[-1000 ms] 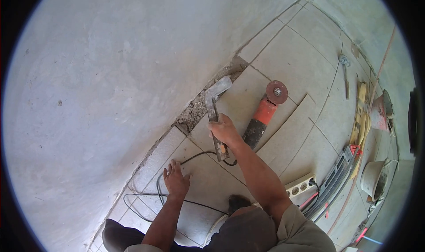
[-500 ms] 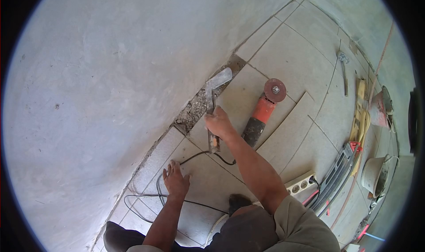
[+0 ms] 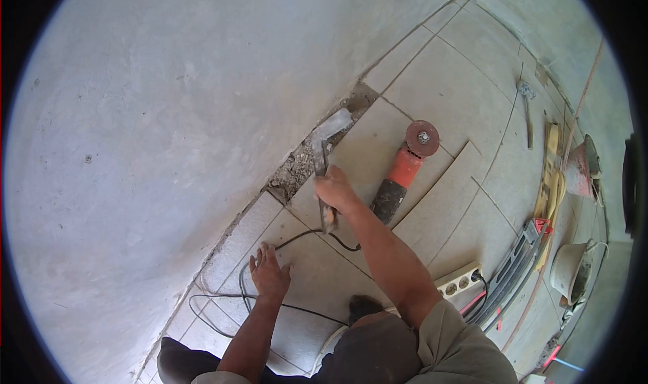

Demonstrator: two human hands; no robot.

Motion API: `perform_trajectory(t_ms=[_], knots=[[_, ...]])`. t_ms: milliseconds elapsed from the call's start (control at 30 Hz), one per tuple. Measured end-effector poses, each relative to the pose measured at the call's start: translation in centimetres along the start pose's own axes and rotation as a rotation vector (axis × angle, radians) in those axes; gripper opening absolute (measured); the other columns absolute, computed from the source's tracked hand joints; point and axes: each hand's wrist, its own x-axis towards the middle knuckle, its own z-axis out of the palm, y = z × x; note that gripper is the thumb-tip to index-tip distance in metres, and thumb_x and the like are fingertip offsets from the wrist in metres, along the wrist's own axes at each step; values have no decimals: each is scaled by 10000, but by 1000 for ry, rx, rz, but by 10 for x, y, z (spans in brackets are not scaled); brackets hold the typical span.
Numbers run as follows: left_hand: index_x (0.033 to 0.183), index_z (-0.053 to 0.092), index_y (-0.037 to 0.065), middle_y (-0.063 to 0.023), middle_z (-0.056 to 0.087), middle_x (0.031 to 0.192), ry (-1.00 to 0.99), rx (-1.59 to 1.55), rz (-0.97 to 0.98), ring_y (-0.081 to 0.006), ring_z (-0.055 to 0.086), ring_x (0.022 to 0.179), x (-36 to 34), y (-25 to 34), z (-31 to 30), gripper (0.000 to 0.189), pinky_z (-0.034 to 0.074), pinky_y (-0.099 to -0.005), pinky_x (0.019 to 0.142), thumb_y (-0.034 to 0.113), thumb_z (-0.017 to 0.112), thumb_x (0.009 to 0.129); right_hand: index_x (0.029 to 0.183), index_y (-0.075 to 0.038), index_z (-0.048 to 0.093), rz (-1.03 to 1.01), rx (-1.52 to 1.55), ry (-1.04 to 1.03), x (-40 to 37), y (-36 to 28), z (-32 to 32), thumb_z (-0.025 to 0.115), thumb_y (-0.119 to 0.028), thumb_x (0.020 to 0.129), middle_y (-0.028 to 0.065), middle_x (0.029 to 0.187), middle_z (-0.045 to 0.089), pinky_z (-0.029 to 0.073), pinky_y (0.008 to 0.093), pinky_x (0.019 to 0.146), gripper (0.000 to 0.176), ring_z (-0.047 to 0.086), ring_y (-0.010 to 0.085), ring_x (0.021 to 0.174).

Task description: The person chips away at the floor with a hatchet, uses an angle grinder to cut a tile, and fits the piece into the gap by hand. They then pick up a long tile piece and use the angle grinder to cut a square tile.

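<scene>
My right hand (image 3: 333,189) is closed around the handle of a trowel (image 3: 332,126) with a grey, dusty blade. The blade lies low over a rough strip of exposed rubble (image 3: 292,171) along the wall, where the floor is broken open. My left hand (image 3: 270,273) rests on a floor tile (image 3: 320,266) with its fingers spread, close to a black cable (image 3: 297,237). To the right of the trowel lies a red and black angle grinder (image 3: 399,176), its reddish disc facing up.
A white power strip (image 3: 458,283) lies near my right arm. Farther right are a grey metal tool (image 3: 514,257), yellow strips (image 3: 550,181) and two buckets (image 3: 571,272). A hammer-like tool (image 3: 528,117) lies toward the far corner. The plastered wall (image 3: 155,148) borders the left side.
The trowel blade has shifted slightly lower over the rubble strip, and its tilt has changed a little. My left hand stays in place on the tile.
</scene>
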Motion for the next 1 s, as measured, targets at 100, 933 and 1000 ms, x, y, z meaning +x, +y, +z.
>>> perform_trajectory(t_ms=[100,933,1000], knots=[[1323,418,17,-222,388,1446,-22,-1,-28,-335,357,1362,-4,0,0,699,216,-489,1135,237,764,757,945,100,482,318,96,-612,-10,-34,-30,579,-244,861,315,824,609,491,451,758,367,646,408,843],[1317,421,21,-214,384,1454,10,-16,-12,-337,353,1365,2,-2,-1,703,217,-500,1133,228,774,745,955,110,443,59,283,211,21,-91,-66,586,-127,873,261,784,617,520,399,636,288,642,393,681],[1318,419,20,-214,384,1456,12,-20,-9,-340,353,1365,1,-2,-1,705,215,-501,1134,227,774,745,978,130,426,24,229,265,21,-45,-32,589,-157,879,246,745,608,516,391,611,345,659,343,672]])
